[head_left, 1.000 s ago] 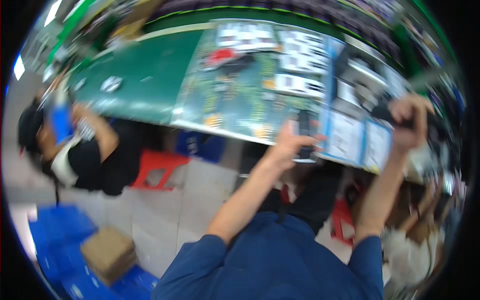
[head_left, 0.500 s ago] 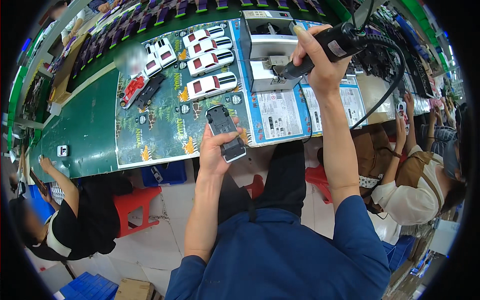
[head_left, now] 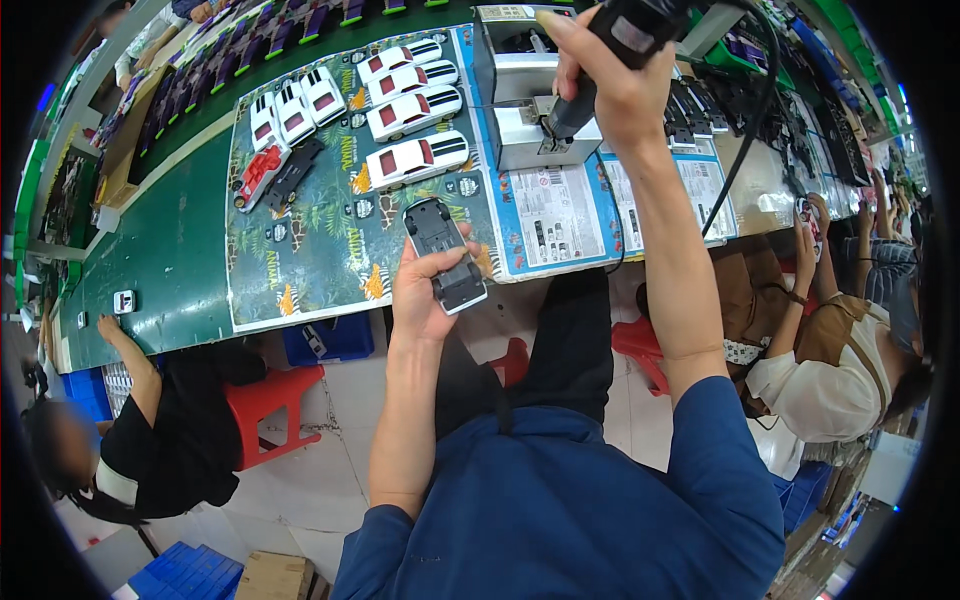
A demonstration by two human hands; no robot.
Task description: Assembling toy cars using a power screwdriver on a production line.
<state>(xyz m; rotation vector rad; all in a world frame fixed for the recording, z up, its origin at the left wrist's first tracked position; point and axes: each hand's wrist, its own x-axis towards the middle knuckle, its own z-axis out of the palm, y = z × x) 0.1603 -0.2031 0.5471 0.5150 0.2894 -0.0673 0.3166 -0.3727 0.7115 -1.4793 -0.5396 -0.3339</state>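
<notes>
My left hand is closed round an upside-down toy car, its black underside up and a pale body edge showing below. It hangs just off the table's near edge. With my right hand I grip a black corded electric screwdriver. Its lower end reaches the front of a metal screw feeder box, by the small bracket there. Whether a screw sits on the tip is too small to tell. Left of the box, white toy cars with black stripes stand in a column on a printed mat.
More white toy cars stand at the mat's far left, beside a red car part and a black chassis. Black parts lie right of the feeder. The screwdriver's cable loops down rightward. People sit at both sides.
My right hand and the screwdriver have moved up and left, and the tool stands more upright at the feeder. My left hand still holds the toy car. The whole view has shifted slightly.
</notes>
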